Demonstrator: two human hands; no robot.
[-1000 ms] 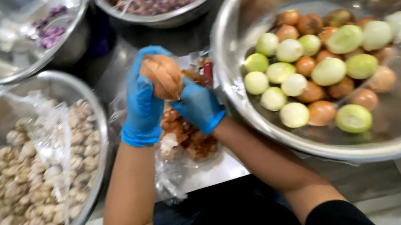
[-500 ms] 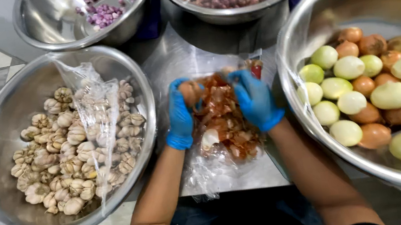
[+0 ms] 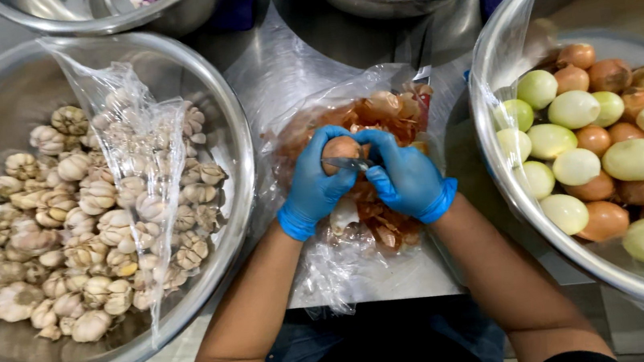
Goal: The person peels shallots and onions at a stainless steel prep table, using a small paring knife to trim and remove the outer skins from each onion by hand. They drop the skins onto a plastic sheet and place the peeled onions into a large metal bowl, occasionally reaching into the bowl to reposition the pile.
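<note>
My gloved left hand cups a brown onion above the clear bag of onion skins on the bench, while my right hand pinches a small knife against it, between the garlic bowl and the bowl of onions.

Both gloved hands, left and right, now closer together around the onion, small blade against it
</note>
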